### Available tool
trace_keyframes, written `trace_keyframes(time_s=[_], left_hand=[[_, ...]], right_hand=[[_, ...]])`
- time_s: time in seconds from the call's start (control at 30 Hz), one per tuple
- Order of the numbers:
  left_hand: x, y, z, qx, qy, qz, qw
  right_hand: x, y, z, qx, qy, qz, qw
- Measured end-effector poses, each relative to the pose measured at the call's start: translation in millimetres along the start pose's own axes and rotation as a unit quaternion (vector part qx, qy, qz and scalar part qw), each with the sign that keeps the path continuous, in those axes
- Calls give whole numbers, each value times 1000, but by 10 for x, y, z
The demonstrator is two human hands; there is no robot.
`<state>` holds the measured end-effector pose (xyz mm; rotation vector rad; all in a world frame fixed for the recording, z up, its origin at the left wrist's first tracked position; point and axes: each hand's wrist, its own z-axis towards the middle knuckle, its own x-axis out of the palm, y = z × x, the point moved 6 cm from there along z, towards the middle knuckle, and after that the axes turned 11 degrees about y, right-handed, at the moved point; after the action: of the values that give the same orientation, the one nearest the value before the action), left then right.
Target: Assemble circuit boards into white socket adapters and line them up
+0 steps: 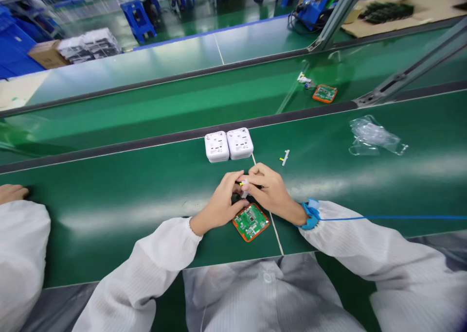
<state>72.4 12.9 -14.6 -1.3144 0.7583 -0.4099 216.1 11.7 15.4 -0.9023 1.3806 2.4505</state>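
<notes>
Both hands meet over the green table, pinched on a small white part with a yellow tip (243, 185). My left hand (222, 200) closes on it from the left, my right hand (268, 188) from the right. Just below them lies a green circuit board in an orange frame (251, 221). Two white square socket housings (228, 145) sit side by side just beyond my hands. A second small white and yellow part (284, 157) lies to the right of the housings. A blue wrist strap (311, 213) with a blue cord is on my right wrist.
A crumpled clear plastic bag (372, 136) lies at the right. Another orange-framed board (324, 93) rests on the far belt. A co-worker's hand and white sleeve (12, 193) are at the left edge. Metal rails cross the upper right; blue stools and boxes stand beyond.
</notes>
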Motion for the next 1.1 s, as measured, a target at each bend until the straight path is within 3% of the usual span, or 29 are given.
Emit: trace_keyframes(time_s=[0.17, 0.4, 0.5, 0.6, 0.7, 0.8, 0.97, 1.1], left_hand=[[19, -51, -25, 27, -21, 137, 990], [35, -11, -41, 28, -15, 119, 992], [39, -14, -38, 35, -14, 141, 989], [40, -80, -44, 80, -24, 176, 981], [42, -150, -60, 117, -41, 207, 970], [74, -155, -66, 109, -26, 210, 971], [91, -180, -86, 118, -23, 199, 973], [-32, -225, -92, 129, -87, 176, 972]], right_hand=[[11, 28, 14, -14, 36, 34, 999], [15, -19, 12, 7, 49, -1, 999], [23, -53, 27, 35, 54, 27, 998], [5, -116, 35, 80, 36, 86, 992], [53, -239, 16, 151, 47, 201, 967], [127, -335, -6, 204, 70, 302, 929], [148, -428, -12, 251, 70, 378, 888], [-29, -434, 33, 222, 8, 306, 926]])
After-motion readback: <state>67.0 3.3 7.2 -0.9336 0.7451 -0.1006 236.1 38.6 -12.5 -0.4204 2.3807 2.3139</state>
